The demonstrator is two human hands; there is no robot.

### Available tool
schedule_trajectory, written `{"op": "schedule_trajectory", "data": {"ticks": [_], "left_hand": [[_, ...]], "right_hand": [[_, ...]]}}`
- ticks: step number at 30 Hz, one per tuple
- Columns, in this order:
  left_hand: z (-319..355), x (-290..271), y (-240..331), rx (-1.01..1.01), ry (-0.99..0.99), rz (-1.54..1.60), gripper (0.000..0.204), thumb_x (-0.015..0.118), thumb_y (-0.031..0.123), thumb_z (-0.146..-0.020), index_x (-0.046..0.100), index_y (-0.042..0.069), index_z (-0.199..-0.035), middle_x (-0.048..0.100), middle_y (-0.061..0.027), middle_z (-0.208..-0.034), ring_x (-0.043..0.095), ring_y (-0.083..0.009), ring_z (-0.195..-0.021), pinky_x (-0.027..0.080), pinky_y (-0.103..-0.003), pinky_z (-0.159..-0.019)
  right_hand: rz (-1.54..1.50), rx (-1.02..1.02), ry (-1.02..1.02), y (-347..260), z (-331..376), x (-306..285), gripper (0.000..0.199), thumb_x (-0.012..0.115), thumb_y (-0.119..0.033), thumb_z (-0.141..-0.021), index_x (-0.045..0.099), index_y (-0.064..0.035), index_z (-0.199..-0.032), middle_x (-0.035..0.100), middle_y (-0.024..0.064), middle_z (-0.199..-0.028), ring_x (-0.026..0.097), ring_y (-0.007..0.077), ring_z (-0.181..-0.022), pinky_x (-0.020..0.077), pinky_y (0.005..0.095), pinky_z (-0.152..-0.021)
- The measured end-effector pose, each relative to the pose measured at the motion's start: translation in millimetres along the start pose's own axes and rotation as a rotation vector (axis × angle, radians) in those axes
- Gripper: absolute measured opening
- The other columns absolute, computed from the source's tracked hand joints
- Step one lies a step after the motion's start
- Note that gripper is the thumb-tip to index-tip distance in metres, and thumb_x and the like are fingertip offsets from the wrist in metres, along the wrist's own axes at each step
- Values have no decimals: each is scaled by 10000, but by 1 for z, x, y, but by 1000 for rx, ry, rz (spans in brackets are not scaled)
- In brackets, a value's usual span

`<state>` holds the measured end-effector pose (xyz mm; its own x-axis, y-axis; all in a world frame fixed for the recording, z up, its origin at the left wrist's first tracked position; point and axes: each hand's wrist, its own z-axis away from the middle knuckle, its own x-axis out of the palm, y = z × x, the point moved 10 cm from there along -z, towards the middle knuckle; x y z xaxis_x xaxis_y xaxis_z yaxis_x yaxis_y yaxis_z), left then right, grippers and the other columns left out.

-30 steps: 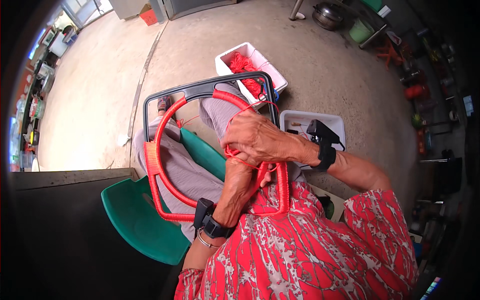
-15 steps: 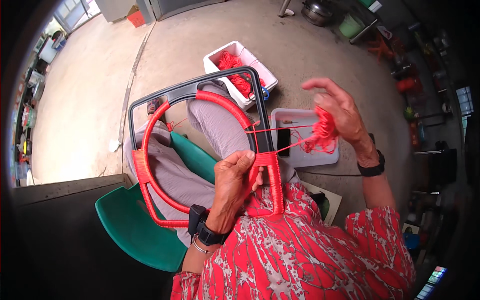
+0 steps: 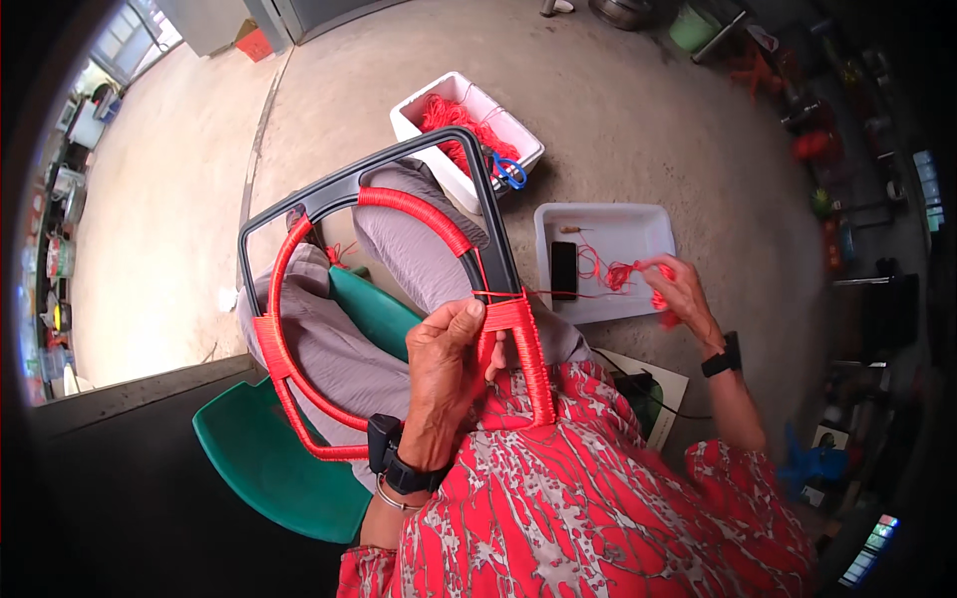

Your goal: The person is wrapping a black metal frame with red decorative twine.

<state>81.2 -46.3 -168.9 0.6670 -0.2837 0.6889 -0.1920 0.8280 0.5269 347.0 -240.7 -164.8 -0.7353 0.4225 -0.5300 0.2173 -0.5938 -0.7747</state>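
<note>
On my lap rests a black frame, a round ring inside a squarish outline, with much of it wrapped in red cord. My left hand grips its right side, thumb on top of the wrapped joint. Bare black plastic shows along the top and upper right. From that joint a strand of red cord runs right to a loose bundle of red cord, which my right hand holds in closed fingers. Part of the bundle is hidden under that hand, and loops of it hang over the white tray.
The white tray on the floor holds a black phone and a small wooden-handled tool. Ahead stands a white foam box with red cord and blue-handled scissors. A green chair is at the left.
My right hand has moved down and outward with the red cord bundle. The strand at the joint now lies closer to the wrapped part. My left hand keeps its grip on the frame.
</note>
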Motion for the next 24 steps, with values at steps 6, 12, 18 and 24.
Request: {"op": "schedule_trajectory", "data": {"ticks": [6, 12, 18, 24], "left_hand": [[0, 1, -1, -21, 18, -32, 222, 598, 168, -932, 611, -54, -936, 649, -136, -724, 602, -178, -499, 438, -248, -396], [0, 0, -4, -47, 26, -24, 201, 587, 153, -936, 606, -46, -955, 646, -141, -721, 603, -192, -496, 437, -255, -391], [0, 12, -1, -44, 13, 72, 189, 591, 143, -931, 600, -43, -962, 637, -148, -702, 588, -202, -460, 429, -270, -364], [-2, 5, -9, -104, 28, 65, 194, 614, 148, -910, 585, -42, -936, 634, -154, -680, 582, -205, -437, 431, -270, -346]], "right_hand": [[-528, -33, -530, -125, 6, 128, 352, 580, -209, -899, 608, -2, -1182, 529, -59, -739, 458, 20, -658, 385, 192, -589], [-474, -22, -410, -111, 12, 119, 250, 626, -242, -888, 595, -30, -759, 514, -55, -655, 458, 20, -642, 374, 216, -561], [-604, -41, -334, -103, 24, 111, 288, 651, -232, -871, 531, -65, -669, 447, -92, -608, 388, 4, -596, 313, 212, -523], [-657, -25, -371, -103, 25, 111, 265, 660, -237, -866, 556, -69, -689, 477, -84, -622, 410, 6, -606, 333, 201, -537]]}}
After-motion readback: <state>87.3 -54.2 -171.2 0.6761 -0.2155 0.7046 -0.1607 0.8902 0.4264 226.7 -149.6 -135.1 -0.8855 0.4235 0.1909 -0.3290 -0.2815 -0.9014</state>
